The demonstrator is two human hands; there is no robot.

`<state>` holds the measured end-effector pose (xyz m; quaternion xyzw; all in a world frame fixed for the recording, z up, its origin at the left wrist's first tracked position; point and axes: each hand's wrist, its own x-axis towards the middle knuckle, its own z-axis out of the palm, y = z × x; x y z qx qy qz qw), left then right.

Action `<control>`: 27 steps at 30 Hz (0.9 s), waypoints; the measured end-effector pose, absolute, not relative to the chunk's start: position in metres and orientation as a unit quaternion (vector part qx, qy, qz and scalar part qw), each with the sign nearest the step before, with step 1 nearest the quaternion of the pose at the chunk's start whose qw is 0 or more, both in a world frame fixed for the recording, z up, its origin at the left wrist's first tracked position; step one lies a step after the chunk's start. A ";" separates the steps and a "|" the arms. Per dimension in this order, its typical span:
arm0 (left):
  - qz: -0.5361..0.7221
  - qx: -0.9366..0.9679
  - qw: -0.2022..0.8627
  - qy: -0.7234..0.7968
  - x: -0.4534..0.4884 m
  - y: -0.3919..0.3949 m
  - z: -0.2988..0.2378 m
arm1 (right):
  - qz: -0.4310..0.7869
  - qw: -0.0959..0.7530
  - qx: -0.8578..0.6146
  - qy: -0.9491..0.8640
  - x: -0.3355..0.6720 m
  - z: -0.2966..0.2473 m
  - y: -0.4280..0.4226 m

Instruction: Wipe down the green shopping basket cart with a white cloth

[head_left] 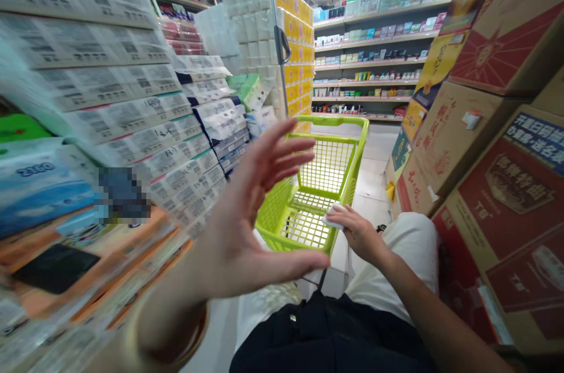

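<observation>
My left hand [259, 220] is raised close to the camera, slightly blurred, its fingers curved and spread wide from the thumb with nothing between them. A bangle [165, 332] circles that wrist. Beyond it stands a bright green plastic shopping basket [361, 144] with lattice walls; only its grid-like floor shows inside. At the basket's near right rim, my right hand [361, 235] presses a small folded white cloth or tissue [335, 216] under its fingers. Which of the two it is, I cannot tell.
Wrapped stacked packs [123, 85] rise on the left. A dark phone-like slab [57, 267] lies on orange packs. Cardboard cartons [445, 132] are piled on the right. A glass door with a dark handle [282, 45] and stocked shelves [374, 59] stand behind the basket.
</observation>
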<state>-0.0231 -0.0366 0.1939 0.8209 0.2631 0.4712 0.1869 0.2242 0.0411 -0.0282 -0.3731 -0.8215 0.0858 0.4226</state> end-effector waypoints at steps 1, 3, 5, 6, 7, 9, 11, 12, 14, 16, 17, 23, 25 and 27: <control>0.443 0.832 0.204 0.265 -0.017 -0.030 0.179 | 0.080 0.428 -0.388 -0.812 0.227 -0.027 0.044; 0.393 0.834 0.213 0.322 -0.005 -0.016 0.138 | 0.071 0.433 -0.406 -0.802 0.228 -0.027 0.046; 0.345 0.825 0.235 0.380 0.005 -0.004 0.094 | 0.073 0.426 -0.393 -0.812 0.226 -0.029 0.040; 0.313 0.826 0.235 0.406 0.010 0.001 0.075 | 0.077 0.420 -0.379 -0.821 0.223 -0.031 0.036; 0.278 0.829 0.229 0.429 0.015 0.005 0.059 | 0.082 0.414 -0.364 -0.830 0.221 -0.032 0.033; 0.190 0.834 0.202 0.477 0.024 0.008 0.037 | 0.090 0.409 -0.344 -0.840 0.218 -0.032 0.030; 0.087 0.828 0.156 0.532 0.031 0.009 0.026 | 0.090 0.415 -0.347 -0.836 0.220 -0.031 0.034; 0.062 0.821 0.143 0.549 0.034 0.009 0.023 | 0.087 0.420 -0.355 -0.831 0.221 -0.030 0.038; 0.032 0.815 0.125 0.565 0.038 0.009 0.019 | 0.076 0.431 -0.377 -0.816 0.225 -0.028 0.044; 0.022 0.819 0.114 0.562 0.040 0.009 0.015 | 0.066 0.436 -0.390 -0.808 0.225 -0.028 0.043; 0.019 0.822 0.109 0.559 0.039 0.009 0.014 | 0.064 0.435 -0.388 -0.810 0.224 -0.030 0.040; 0.021 0.834 0.082 0.546 0.032 0.006 0.006 | 0.088 0.414 -0.336 -0.841 0.215 -0.034 0.022; 0.023 0.838 0.075 0.540 0.029 0.004 0.006 | 0.084 0.425 -0.355 -0.828 0.217 -0.031 0.030; 0.027 0.841 0.069 0.535 0.028 0.002 0.006 | 0.074 0.438 -0.380 -0.811 0.219 -0.028 0.037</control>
